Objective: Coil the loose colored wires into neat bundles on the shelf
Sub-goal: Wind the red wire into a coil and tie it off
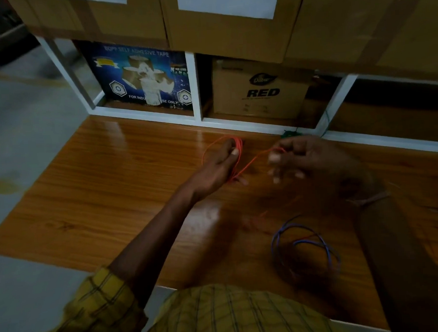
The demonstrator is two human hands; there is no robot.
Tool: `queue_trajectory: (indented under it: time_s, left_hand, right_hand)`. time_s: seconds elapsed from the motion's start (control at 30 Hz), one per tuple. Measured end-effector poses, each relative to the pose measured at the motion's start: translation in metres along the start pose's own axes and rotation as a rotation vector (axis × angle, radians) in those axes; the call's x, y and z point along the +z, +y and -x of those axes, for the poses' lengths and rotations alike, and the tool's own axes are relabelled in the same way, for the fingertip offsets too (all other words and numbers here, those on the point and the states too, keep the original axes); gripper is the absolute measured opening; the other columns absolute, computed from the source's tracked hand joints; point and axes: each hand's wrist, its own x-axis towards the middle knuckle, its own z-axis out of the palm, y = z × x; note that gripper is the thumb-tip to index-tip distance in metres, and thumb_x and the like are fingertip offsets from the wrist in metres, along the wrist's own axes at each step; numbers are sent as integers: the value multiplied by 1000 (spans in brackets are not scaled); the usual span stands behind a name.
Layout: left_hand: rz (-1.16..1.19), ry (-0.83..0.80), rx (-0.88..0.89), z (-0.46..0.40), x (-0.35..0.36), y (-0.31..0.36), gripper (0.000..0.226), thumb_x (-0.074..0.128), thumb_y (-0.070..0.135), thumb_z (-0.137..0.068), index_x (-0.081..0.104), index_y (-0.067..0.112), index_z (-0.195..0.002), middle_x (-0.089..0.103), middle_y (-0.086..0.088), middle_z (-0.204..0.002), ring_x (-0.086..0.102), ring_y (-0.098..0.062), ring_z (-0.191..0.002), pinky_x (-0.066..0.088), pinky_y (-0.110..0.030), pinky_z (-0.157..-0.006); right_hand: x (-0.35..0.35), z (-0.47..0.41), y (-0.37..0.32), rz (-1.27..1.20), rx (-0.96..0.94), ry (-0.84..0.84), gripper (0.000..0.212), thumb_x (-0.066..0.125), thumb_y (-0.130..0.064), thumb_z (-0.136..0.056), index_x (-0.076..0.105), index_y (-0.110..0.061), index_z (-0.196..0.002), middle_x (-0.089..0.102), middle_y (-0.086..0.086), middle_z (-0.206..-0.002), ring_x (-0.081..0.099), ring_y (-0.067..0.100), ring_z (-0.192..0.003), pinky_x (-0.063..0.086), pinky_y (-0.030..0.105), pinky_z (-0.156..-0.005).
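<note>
**Mia:** Red wire (pixel 248 164) is up near the back of the wooden shelf (pixel 98 188). Where does it go?

**Ben:** It is looped round the left hand (pixel 219 165). The thumb and fingers are closed on the loops. One strand runs across to the right hand (pixel 307 155), and two fingertips there pinch it. The other fingers of that hand are spread out, but they look blurry.

**Mia:** What else is lying close by?

**Ben:** A blue wire (pixel 305 247) sits in loose rings on the wood, nearer the person and under the right arm. A green wire (pixel 291 133) is bunched at the back, just behind the right hand, and a thin bit of it climbs up the white post (pixel 335 99).

**Mia:** What is behind the hands?

**Ben:** A white frame with holes for boxes. A blue tape box (pixel 140 78) is in the left hole. A brown box (pixel 262 91) with "RED" on it is in the next one. Big cardboard boxes (pixel 225 34) sit on top and stick out over the holes.

**Mia:** Where does the wood stop?

**Ben:** It stops on the left, where the grey floor (pixel 17 121) starts. The near edge is by the person's yellow checked shirt (pixel 222 317). Bare wood lies left of the left arm.
</note>
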Motion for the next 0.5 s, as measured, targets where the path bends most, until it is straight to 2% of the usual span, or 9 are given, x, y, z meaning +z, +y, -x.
queue_trajectory:
  time_s: [0.07,0.1,0.17,0.23,0.33,0.4,0.5]
  left_hand:
    - [-31,-21,-19,1,4,2,39,32,35,-116,40,19,-151,61,-22,-131,78,-30,-86,54,-38,-66]
    - [-11,-37,-30,3,7,4,37,32,33,-116,42,19,-148,62,-24,-128,77,-30,-83,51,-38,-63]
    - [68,-83,-59,5,12,9,34,33,32,-115,46,18,-144,62,-25,-129,73,-26,-77,45,-33,-60]
    - [169,-145,-86,6,17,14,36,33,31,-115,46,17,-146,66,-21,-131,68,-24,-73,45,-30,-59]
    - [311,-255,-82,4,24,20,41,31,29,-115,46,12,-149,66,-23,-135,63,-22,-71,47,-24,-54]
    - [453,-348,-60,2,29,24,46,31,30,-115,43,8,-153,60,-29,-139,62,-19,-69,45,-21,-52]
    - [683,-431,-21,0,38,31,50,27,30,-115,36,4,-157,55,-29,-140,59,-15,-68,45,-20,-53]
  right_hand:
    - [-16,1,5,-247,-4,25,29,61,-26,-93,65,1,-103,48,6,-52,58,21,-54,58,33,-68]
    - [-24,0,7,-309,-9,31,31,58,-25,-96,64,3,-107,43,4,-52,52,18,-49,58,34,-64]
    - [-37,-5,14,-284,-19,50,30,53,-24,-102,66,1,-112,40,1,-58,38,13,-45,51,28,-51]
    - [-48,-11,24,-182,-37,92,25,52,-25,-104,71,-8,-107,41,0,-62,35,13,-50,42,24,-47]
    - [-53,-21,36,10,-92,247,25,57,-30,-104,74,-12,-102,59,-9,-67,43,14,-58,40,25,-51]
    - [-51,-28,45,99,-87,357,25,60,-34,-101,75,-13,-102,70,-16,-80,54,11,-63,45,21,-55]
    - [-46,-37,61,69,-54,390,19,66,-29,-98,73,-11,-98,71,-11,-88,62,3,-73,50,20,-64]
